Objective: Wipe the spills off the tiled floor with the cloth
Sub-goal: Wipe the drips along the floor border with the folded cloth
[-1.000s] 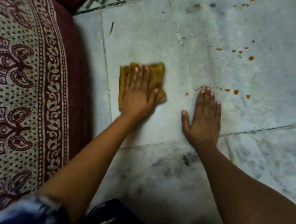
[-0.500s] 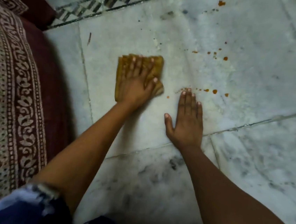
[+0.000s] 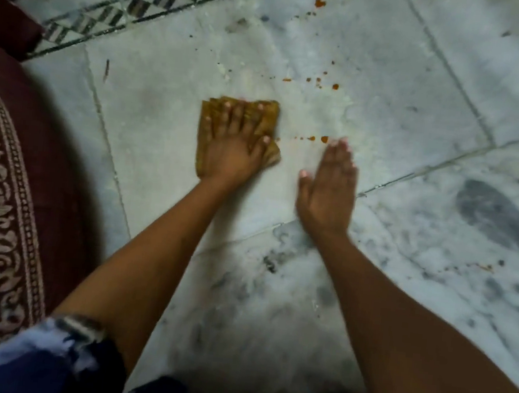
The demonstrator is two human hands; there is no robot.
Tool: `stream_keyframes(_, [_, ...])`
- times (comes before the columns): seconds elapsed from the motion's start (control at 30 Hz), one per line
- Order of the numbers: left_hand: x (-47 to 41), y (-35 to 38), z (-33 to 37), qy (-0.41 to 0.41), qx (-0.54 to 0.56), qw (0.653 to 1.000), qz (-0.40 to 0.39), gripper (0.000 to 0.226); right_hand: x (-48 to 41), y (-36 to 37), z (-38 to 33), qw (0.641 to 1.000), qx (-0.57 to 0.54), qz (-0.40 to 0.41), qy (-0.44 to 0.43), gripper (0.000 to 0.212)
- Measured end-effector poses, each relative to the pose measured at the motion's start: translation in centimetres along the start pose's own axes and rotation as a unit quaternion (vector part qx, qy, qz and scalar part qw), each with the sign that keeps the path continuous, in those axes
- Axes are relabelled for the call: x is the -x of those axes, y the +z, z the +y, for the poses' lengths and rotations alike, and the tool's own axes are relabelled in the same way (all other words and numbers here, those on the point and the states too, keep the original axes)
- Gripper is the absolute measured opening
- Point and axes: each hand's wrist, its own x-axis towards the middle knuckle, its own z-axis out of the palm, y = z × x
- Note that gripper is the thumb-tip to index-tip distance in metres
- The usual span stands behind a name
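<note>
On tiled floor (image 3: 407,84), mid-frame: yellow-brown cloth (image 3: 269,114) lying flat, left hand (image 3: 229,151) pressing it, fingers straight and spread. Right hand (image 3: 328,184) released, flat on tile just beside cloth, blurred. Orange spills (image 3: 324,138) between cloth and right fingertips; more drops beyond.

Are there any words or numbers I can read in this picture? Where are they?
None: no words, numbers or labels show anywhere.
The folded mustard-yellow cloth under the left hand is plain.
The grey-white marble tiled floor has only orange spill spots and a black-and-white triangle border strip.
The maroon and cream printed fabric carries leaf and dot patterns, no letters.
</note>
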Motion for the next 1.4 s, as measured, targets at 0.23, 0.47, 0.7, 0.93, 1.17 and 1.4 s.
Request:
stream_keyframes(0.23, [5.7, -0.2, -4.1, 0.018, -0.009, 1.000, -0.017, 0.063, -0.7, -2.2, 7.1, 0.994, 0.088, -0.045, 0.048, 0.076])
stream_keyframes(0.47, [0.9, 0.5, 4.5, 0.073, 0.046, 0.996, -0.024, 0.065, -0.8, -2.0, 7.3, 0.994, 0.087, -0.057, 0.045, 0.073])
stream_keyframes(0.7, [3.9, -0.4, -1.6, 0.068, 0.002, 0.998, -0.014, 0.060, -0.9, -1.9, 7.3, 0.994, 0.081, -0.048, 0.051, 0.072])
stream_keyframes(0.93, [4.7, 1.0, 3.6, 0.135, 0.024, 0.990, -0.025, 0.063, -0.9, -2.3, 7.1, 0.994, 0.074, -0.055, 0.052, 0.071])
stream_keyframes(1.17, [1.9, 0.1, 2.7, 0.083, 0.026, 0.996, -0.015, 0.062, -0.8, -2.3, 7.2, 0.995, 0.070, -0.050, 0.058, 0.070])
stream_keyframes(1.4, [7.4, 0.9, 0.3, 0.185, 0.025, 0.982, -0.028, 0.061, -0.9, -2.4, 7.0, 0.993, 0.074, -0.066, 0.065, 0.070])
